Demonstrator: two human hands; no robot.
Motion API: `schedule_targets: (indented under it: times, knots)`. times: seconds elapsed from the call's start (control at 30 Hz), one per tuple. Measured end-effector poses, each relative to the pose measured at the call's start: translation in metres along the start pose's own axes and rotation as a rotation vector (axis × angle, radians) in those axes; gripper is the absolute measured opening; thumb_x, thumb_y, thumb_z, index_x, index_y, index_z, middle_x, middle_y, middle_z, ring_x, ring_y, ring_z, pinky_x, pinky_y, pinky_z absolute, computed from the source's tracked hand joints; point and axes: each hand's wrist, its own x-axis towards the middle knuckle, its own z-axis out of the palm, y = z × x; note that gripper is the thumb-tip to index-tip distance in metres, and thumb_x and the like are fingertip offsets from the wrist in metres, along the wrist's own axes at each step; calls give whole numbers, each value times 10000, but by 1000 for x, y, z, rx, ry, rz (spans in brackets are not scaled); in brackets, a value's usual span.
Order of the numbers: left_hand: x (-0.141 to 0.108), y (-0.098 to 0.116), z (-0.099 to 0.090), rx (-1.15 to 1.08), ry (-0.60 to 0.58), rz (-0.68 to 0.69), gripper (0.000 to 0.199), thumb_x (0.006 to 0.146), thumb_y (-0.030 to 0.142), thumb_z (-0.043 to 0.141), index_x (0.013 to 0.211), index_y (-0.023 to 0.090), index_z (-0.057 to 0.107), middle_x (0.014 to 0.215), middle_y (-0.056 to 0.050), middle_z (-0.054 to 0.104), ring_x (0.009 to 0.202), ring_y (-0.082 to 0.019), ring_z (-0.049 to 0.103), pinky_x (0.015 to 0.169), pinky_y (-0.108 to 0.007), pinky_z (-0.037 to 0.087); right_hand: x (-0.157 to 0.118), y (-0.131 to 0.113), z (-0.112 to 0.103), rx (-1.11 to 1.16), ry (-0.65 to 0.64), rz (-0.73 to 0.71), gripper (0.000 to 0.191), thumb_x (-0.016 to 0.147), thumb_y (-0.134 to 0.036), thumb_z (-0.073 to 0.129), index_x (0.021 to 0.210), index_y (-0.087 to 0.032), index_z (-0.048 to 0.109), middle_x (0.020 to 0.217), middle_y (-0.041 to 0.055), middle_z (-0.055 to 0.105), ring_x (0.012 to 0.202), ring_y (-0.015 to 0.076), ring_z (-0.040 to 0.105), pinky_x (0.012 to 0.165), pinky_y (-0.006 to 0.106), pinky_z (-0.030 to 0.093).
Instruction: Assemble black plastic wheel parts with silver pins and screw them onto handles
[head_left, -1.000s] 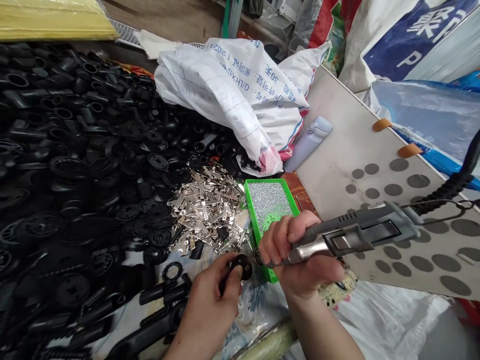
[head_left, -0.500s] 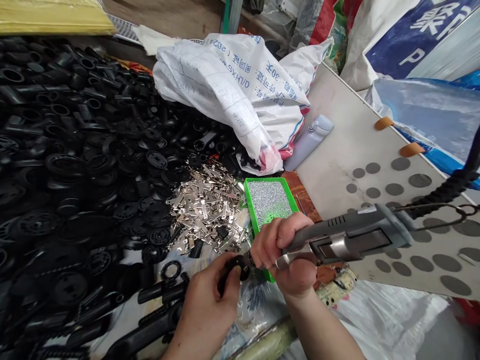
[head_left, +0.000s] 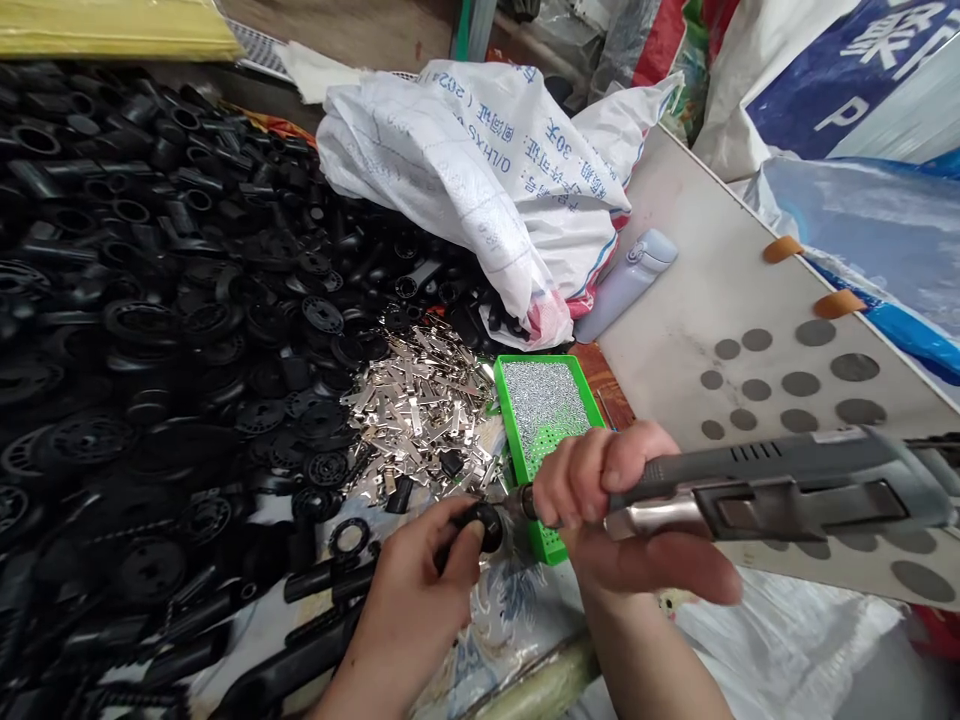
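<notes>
Between its thumb and fingers, my left hand (head_left: 427,585) grips a small round black part (head_left: 484,525). My right hand (head_left: 607,500) is wrapped round a grey power screwdriver (head_left: 780,485), its thumb stretched out along the underside. The tool's tip points left and lies close to the black part; whether they touch I cannot tell. Just beyond the hands is a green tray (head_left: 553,545) of small silvery screws. A heap of flat metal strips (head_left: 420,410) lies to the tray's left.
Many black plastic parts (head_left: 150,400) cover the left side. A white printed sack (head_left: 480,170) lies at the back, beside a pale purple bottle (head_left: 628,285). On the right slants a white board (head_left: 675,330) with grey round spots. Black tubes (head_left: 300,650) lie near my left forearm.
The screwdriver has drawn slightly right, away from the black part, and my right thumb has straightened. More of the black part's face shows. The whole view has shifted slightly.
</notes>
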Motion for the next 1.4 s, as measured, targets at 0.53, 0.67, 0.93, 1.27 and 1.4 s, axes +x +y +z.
schedule_targets:
  times: [0.53, 0.67, 0.93, 1.27, 1.4]
  knots:
    - [2, -6, 1, -83, -56, -74, 442, 751, 441, 554, 1068, 134, 576, 485, 67, 536, 311, -94, 437, 298, -193, 285, -7, 14, -4, 46, -55, 13, 470, 617, -679, 701, 726, -258, 521, 503, -101, 372, 367, 61, 324, 321, 197, 322]
    - [2, -7, 0, -94, -79, -58, 392, 784, 431, 533, 1046, 144, 588, 493, 68, 526, 316, -86, 438, 301, -185, 278, -7, 13, -4, 32, -66, 14, 477, 605, -688, 701, 712, -257, 526, 492, -99, 376, 366, 64, 334, 321, 199, 334]
    - [2, -8, 1, -95, -108, -93, 427, 774, 430, 523, 1076, 132, 577, 484, 72, 515, 303, -87, 424, 302, -195, 274, -7, 14, -5, -1, -70, 10, 485, 613, -705, 680, 706, -262, 507, 497, -99, 370, 369, 66, 331, 327, 194, 355]
    - [2, -7, 1, -99, -107, -88, 439, 775, 434, 518, 1099, 143, 579, 490, 69, 514, 304, -84, 433, 302, -195, 276, -9, 12, -6, -25, -87, 22, 488, 609, -718, 670, 721, -267, 520, 501, -92, 383, 378, 77, 328, 336, 205, 362]
    - [1, -5, 2, -96, -93, -99, 433, 768, 429, 517, 1076, 132, 582, 483, 67, 510, 304, -81, 432, 301, -192, 273, -9, 12, -6, -66, -51, 23, 511, 600, -755, 637, 701, -270, 512, 482, -94, 362, 356, 77, 302, 314, 208, 343]
